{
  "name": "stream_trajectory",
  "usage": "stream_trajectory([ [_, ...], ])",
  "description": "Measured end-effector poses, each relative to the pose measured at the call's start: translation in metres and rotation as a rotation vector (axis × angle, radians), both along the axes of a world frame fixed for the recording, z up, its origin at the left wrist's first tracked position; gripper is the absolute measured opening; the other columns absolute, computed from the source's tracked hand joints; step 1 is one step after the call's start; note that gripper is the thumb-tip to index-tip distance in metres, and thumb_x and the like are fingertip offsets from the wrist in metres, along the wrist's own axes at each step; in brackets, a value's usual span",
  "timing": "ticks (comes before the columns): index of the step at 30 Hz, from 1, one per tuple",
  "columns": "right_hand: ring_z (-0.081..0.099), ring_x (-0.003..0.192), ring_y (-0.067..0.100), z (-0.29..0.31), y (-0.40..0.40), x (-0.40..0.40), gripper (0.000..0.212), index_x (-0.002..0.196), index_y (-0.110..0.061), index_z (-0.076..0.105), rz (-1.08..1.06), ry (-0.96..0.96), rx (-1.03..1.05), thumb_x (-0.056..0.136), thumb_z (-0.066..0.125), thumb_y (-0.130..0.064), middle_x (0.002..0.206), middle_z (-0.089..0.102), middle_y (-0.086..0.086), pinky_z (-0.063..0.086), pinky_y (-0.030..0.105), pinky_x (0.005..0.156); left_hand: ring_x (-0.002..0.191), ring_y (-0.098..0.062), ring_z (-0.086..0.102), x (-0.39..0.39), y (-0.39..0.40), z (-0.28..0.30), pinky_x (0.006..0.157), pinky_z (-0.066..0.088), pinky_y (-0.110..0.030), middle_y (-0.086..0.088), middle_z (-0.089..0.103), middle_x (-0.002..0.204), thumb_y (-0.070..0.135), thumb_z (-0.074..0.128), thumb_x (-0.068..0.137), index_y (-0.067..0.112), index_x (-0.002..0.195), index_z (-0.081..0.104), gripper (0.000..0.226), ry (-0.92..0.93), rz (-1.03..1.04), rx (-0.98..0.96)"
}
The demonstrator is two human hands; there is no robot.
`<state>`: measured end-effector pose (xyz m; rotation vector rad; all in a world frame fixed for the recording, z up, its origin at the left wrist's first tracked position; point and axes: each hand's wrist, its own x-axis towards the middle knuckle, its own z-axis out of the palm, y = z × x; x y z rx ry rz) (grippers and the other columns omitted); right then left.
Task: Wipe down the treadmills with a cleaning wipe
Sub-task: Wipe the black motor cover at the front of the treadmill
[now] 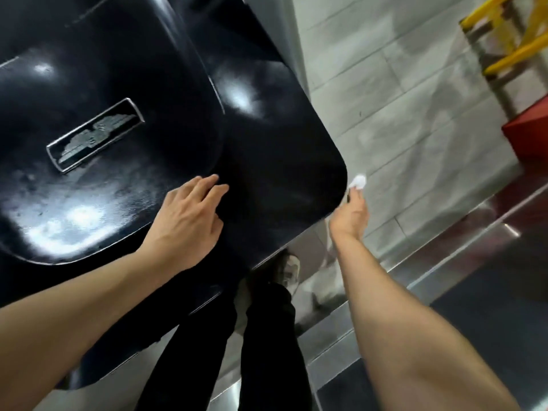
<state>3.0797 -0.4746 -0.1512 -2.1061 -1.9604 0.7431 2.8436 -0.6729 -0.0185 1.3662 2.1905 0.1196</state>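
Note:
A glossy black treadmill cover [124,120] fills the upper left, with a silver-framed logo badge [95,134] on it. My left hand [186,221] rests flat on the cover near its lower right part, fingers straight. My right hand [351,215] reaches past the cover's rounded right corner and pinches a small white cleaning wipe [358,181] at its fingertips. The wipe touches or sits just beside the corner's edge; I cannot tell which.
Grey tiled floor [415,99] lies to the right. A yellow frame [510,34] and a red block [527,129] stand at the far right. A metal-edged dark surface [489,307] runs along the lower right. My black-trousered legs [252,336] and a shoe [289,271] show below.

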Motion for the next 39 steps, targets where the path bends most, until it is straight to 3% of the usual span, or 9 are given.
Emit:
stream_trajectory([
  [3, 0.052, 0.130, 0.032, 0.007, 0.006, 0.017, 0.060, 0.142, -0.008, 0.055, -0.072, 0.021, -0.001, 0.089, 0.040, 0.017, 0.142, 0.056, 0.013, 0.039, 0.032, 0.111, 0.146, -0.036, 0.037, 0.016, 0.029, -0.003, 0.114, 0.035, -0.053, -0.012, 0.042, 0.158, 0.017, 0.060, 0.091, 0.012, 0.150, 0.046, 0.061, -0.001, -0.080, -0.023],
  [8, 0.044, 0.136, 0.027, 0.031, -0.019, -0.017, 0.064, 0.147, -0.012, 0.050, 0.326, 0.094, -0.004, 0.090, 0.041, 0.015, 0.151, 0.048, 0.011, 0.028, 0.019, 0.110, 0.145, -0.038, 0.039, 0.030, 0.048, 0.002, 0.114, 0.035, -0.052, -0.015, 0.044, 0.156, 0.015, 0.063, 0.091, 0.009, 0.148, 0.050, 0.059, 0.028, -0.160, -0.033],
  [11, 0.051, 0.126, 0.035, 0.039, -0.013, -0.005, 0.063, 0.141, -0.013, 0.054, 0.133, 0.039, -0.105, 0.085, 0.041, 0.014, 0.138, 0.058, 0.014, 0.042, 0.033, 0.098, 0.145, -0.037, 0.040, 0.029, 0.055, 0.017, 0.114, 0.035, -0.051, -0.014, 0.045, 0.156, 0.018, 0.058, 0.092, 0.011, 0.145, 0.052, 0.054, 0.063, -0.176, -0.025],
  [13, 0.053, 0.121, 0.035, 0.059, -0.002, 0.001, 0.057, 0.138, -0.011, 0.056, 0.079, 0.028, -0.125, 0.088, 0.042, 0.012, 0.133, 0.060, 0.013, 0.041, 0.035, 0.093, 0.144, -0.038, 0.041, 0.028, 0.060, 0.033, 0.113, 0.037, -0.053, -0.014, 0.047, 0.154, 0.015, 0.062, 0.090, 0.010, 0.143, 0.055, 0.053, 0.079, -0.182, -0.011],
  [15, 0.050, 0.122, 0.032, 0.091, 0.008, 0.004, 0.054, 0.142, -0.011, 0.055, 0.138, 0.009, -0.112, 0.093, 0.043, 0.008, 0.138, 0.059, 0.011, 0.038, 0.034, 0.099, 0.142, -0.039, 0.043, 0.027, 0.068, 0.056, 0.112, 0.038, -0.054, -0.015, 0.050, 0.151, 0.014, 0.062, 0.089, 0.010, 0.140, 0.057, 0.051, 0.096, -0.174, 0.011],
  [21, 0.056, 0.104, 0.029, 0.222, 0.036, 0.010, 0.043, 0.127, -0.013, 0.067, 0.328, 0.131, 0.040, 0.089, 0.055, 0.001, 0.116, 0.068, 0.007, 0.047, 0.041, 0.094, 0.140, -0.037, 0.046, 0.042, 0.102, 0.161, 0.114, 0.034, -0.052, -0.014, 0.054, 0.147, 0.027, 0.041, 0.088, 0.011, 0.135, 0.061, 0.054, 0.146, -0.167, 0.070],
  [23, 0.054, 0.102, 0.024, 0.269, 0.046, 0.007, 0.042, 0.127, -0.014, 0.067, 0.396, 0.171, 0.078, 0.089, 0.055, 0.000, 0.114, 0.067, 0.004, 0.046, 0.037, 0.095, 0.138, -0.036, 0.048, 0.050, 0.116, 0.201, 0.116, 0.030, -0.050, -0.013, 0.057, 0.145, 0.031, 0.037, 0.088, 0.013, 0.134, 0.062, 0.055, 0.167, -0.184, 0.102],
  [32, 0.052, 0.105, 0.013, 0.462, 0.098, -0.009, 0.044, 0.130, -0.018, 0.064, 0.482, 0.252, 0.282, 0.089, 0.060, -0.004, 0.117, 0.064, -0.001, 0.038, 0.019, 0.094, 0.135, -0.031, 0.049, 0.053, 0.185, 0.365, 0.118, 0.029, -0.050, -0.008, 0.058, 0.139, 0.033, 0.046, 0.092, 0.017, 0.130, 0.062, 0.045, 0.252, -0.201, 0.345],
  [39, 0.057, 0.096, 0.021, 0.575, 0.130, -0.012, 0.043, 0.126, -0.020, 0.065, 0.453, 0.281, 0.422, 0.085, 0.065, -0.007, 0.108, 0.067, 0.003, 0.048, 0.031, 0.084, 0.125, -0.031, 0.051, 0.049, 0.213, 0.468, 0.110, 0.038, -0.048, -0.006, 0.060, 0.129, 0.035, 0.051, 0.091, 0.019, 0.127, 0.064, 0.041, 0.292, -0.215, 0.449],
])
